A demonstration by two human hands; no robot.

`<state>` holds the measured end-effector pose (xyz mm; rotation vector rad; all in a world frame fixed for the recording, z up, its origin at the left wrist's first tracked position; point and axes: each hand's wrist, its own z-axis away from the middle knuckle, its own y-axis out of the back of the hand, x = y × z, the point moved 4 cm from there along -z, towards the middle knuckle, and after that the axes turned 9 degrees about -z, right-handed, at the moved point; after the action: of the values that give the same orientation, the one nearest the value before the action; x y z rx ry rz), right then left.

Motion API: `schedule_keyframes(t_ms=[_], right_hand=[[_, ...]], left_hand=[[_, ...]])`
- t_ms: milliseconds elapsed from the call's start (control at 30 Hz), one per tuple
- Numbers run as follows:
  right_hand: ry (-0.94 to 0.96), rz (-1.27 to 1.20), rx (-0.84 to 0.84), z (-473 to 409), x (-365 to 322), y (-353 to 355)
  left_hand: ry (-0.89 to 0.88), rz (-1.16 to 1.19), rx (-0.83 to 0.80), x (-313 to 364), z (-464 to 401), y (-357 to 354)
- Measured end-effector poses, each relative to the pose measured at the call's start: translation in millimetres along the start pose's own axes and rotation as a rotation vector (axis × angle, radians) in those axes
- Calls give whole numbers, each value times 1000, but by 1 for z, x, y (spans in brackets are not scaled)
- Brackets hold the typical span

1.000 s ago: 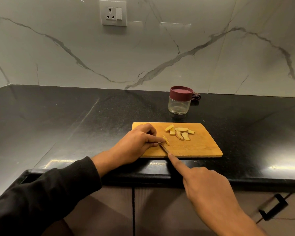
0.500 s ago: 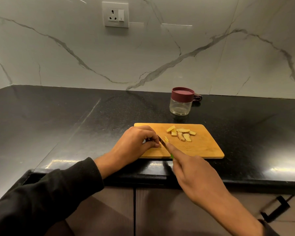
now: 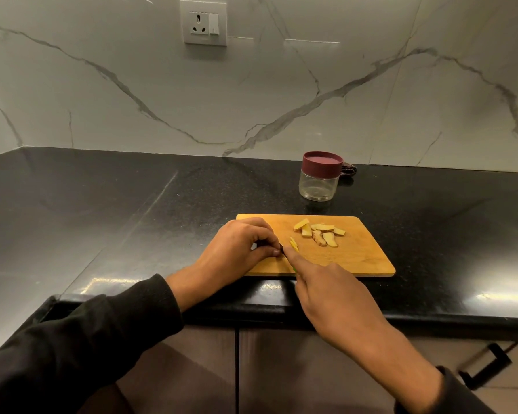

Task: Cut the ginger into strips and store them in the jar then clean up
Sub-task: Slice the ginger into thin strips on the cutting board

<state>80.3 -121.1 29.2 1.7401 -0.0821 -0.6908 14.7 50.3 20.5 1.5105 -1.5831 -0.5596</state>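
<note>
Our right hand (image 3: 335, 297) grips a knife, mostly hidden, its forefinger stretched along the blade beside a small ginger piece (image 3: 294, 244); our left hand (image 3: 240, 249) curls at the cutting board's (image 3: 356, 258) left edge, and we cannot tell what it pinches. Cut ginger strips (image 3: 320, 233) lie toward the board's far edge. The lidded jar (image 3: 320, 176) stands behind the board on the table (image 3: 102, 210).

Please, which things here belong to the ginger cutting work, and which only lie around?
For the job: cutting board, ginger pieces, lidded jar, knife gripped by the right hand, left hand.

Just lying about: wall socket, small dark object behind the jar.
</note>
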Motion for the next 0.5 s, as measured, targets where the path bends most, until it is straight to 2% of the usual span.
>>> schedule_keyframes(t_ms=[200,500], right_hand=[[-9,38,-24,29,5,3],[-90,248,-91,45,16,5]], left_hand=[[11,3,-16,0,0,-1],[13,11,-17,0,-1,-1]])
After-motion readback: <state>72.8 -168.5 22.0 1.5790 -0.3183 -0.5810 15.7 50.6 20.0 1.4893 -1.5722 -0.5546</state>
